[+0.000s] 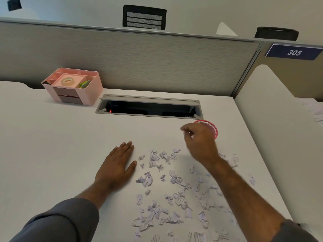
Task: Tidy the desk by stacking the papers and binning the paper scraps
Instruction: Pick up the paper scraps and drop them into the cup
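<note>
Scraps: torn paper scraps (174,186) lie scattered on the white desk (52,137), in a band running from mid-desk toward the near right edge.
Bin: a pink mesh cup (212,127) stands at the far right, partly hidden behind the right hand.
Left hand: the left hand (116,165) rests flat on the desk, fingers straight, holding nothing, touching the left edge of the scatter.
Right hand: the right hand (199,142) hovers raised just in front of the cup, fingers loosely curled; whether it pinches a scrap cannot be told.
Key relation: the scraps lie near and left of the cup; the right hand is nearer the cup.
Papers: a white stack (312,109) sits on the adjoining surface, far right.
</note>
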Available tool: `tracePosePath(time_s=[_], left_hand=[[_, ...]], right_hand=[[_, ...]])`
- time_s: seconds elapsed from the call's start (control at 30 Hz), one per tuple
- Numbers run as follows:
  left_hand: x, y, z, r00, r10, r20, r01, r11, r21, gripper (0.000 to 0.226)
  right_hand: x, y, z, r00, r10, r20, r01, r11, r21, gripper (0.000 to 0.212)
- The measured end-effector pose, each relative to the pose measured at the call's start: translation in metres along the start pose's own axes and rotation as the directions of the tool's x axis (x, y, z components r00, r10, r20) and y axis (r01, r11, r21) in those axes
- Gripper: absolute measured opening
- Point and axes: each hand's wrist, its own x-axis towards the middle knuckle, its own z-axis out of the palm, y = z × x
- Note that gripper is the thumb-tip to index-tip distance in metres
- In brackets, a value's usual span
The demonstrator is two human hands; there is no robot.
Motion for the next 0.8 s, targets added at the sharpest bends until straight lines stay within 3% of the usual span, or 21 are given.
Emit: tracePosePath(time_s=[0.1,0.2,0.27,0.47,0.67,0.8], left_hand=[[-0.001,0.0,-0.001,1.0,0.0,0.004,0.0,1.0,-0.002,0.073],[-0.001,0.0,-0.001,1.0,-0.001,0.009,0.001,1.0,0.005,0.074],[0.0,0.0,-0.002,1.0,0.0,0.007,0.0,1.0,0.009,0.075],[-0.001,0.0,-0.002,1.0,0.0,0.009,0.0,1.0,0.012,0.075],[-0.001,0.0,-0.001,1.0,-0.005,0.008,0.005,1.0,0.011,0.075],[-0.001,0.0,-0.001,1.0,-0.01,0.009,0.01,1.0,0.009,0.075]], right_hand=[[-0.017,0.005,0.029,0.922,0.113,0.37,-0.063,0.988,-0.144,0.047],[-0.029,0.01,0.05,0.839,0.149,0.523,-0.026,0.972,-0.235,0.065],[-0.034,0.008,0.061,0.824,0.133,0.551,0.02,0.965,-0.262,0.063],[-0.047,0.005,0.071,0.822,-0.039,0.569,0.23,0.936,-0.268,0.028],[-0.044,0.026,0.043,0.84,0.051,0.54,0.14,0.942,-0.306,0.032],[-0.05,0.026,0.024,0.739,0.114,0.664,0.086,0.961,-0.262,0.033]])
